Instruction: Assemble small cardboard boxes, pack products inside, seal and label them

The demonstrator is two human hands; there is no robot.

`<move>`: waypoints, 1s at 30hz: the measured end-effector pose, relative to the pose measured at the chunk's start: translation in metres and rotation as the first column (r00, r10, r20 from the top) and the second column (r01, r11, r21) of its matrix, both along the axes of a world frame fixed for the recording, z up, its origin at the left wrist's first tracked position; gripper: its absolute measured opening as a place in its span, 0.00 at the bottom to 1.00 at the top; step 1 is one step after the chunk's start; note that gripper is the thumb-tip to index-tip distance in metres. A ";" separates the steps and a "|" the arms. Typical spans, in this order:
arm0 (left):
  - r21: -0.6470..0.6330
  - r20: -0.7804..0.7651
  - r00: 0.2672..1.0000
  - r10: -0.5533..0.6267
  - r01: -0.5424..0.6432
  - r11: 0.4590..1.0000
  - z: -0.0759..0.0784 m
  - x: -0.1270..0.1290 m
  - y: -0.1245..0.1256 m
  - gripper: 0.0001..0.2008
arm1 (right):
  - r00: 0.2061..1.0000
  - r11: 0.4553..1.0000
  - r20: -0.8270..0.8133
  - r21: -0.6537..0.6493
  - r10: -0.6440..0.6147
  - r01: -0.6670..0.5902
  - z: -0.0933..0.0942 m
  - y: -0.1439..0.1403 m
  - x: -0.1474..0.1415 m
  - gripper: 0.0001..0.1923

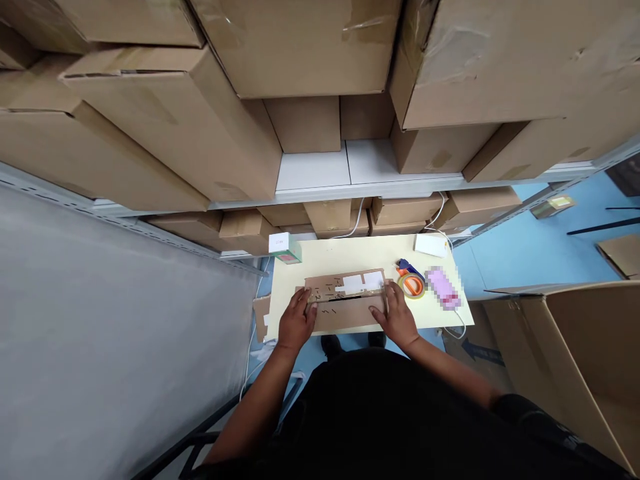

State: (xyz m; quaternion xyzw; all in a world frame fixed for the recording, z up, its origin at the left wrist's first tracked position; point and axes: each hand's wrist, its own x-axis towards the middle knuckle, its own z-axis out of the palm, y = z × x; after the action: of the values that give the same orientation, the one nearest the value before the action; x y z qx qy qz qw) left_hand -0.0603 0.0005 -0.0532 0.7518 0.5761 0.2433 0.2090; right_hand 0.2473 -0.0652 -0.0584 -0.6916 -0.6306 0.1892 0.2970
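A cardboard box [345,323] with handwritten marks and white labels lies flat on the small pale table [350,248]. A narrow dark gap runs along its middle seam, beside a strip of tape. My left hand [296,323] grips the box's left end, thumb on top near the seam. At the right end, my right hand [397,316] holds the box with its fingers along the edge and its thumb on the near flap. Just right of that hand lie a tape dispenser [410,269] in blue and orange and a roll of tape [413,285].
A green and white small box [285,247] stands at the table's back left. On the right are a white device [431,245] and a blurred pink object [443,288] with a cable. Boxes fill the shelf [315,171] ahead; a large open carton [530,333] stands right.
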 end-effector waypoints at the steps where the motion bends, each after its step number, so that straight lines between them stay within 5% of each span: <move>1: -0.001 0.027 1.000 -0.008 0.008 1.000 -0.002 -0.001 0.001 0.23 | 0.998 0.998 0.032 0.029 0.051 -0.051 0.001 -0.001 0.000 0.30; 10: -0.112 0.204 0.962 0.181 -0.160 0.981 -0.009 0.008 -0.001 0.19 | 0.996 0.990 -0.019 0.119 0.083 -0.080 -0.006 -0.004 0.007 0.17; 15: -0.082 0.206 0.963 0.173 -0.159 0.984 -0.006 0.013 0.003 0.16 | 0.993 0.997 -0.101 0.059 0.055 -0.049 -0.002 0.001 0.009 0.16; 19: -0.095 0.227 0.957 0.178 -0.160 0.983 -0.005 0.013 0.004 0.14 | 0.985 0.994 -0.146 0.043 -0.092 0.099 -0.003 0.008 0.039 0.15; 22: -0.125 0.234 0.946 0.223 -0.198 0.972 -0.009 0.015 0.004 0.13 | 0.982 0.983 0.087 -0.065 -0.167 0.173 -0.012 0.025 0.078 0.17; 26: -0.143 0.237 0.938 0.252 -0.223 0.964 -0.015 0.019 0.005 0.13 | 0.897 0.863 0.416 -0.387 -0.150 0.324 -0.028 0.059 0.118 0.30; 30: -0.147 0.251 0.931 0.265 -0.234 0.961 -0.015 0.025 0.004 0.12 | 0.901 0.716 0.431 -0.612 -0.054 0.336 -0.042 0.083 0.135 0.27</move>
State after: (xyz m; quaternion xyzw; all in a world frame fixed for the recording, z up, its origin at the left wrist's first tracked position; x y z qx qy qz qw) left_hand -0.0355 0.0046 -0.0682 0.6192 0.6463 0.3342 0.2952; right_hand 0.3825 0.0181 -0.1003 -0.8383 -0.4862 0.2321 -0.0836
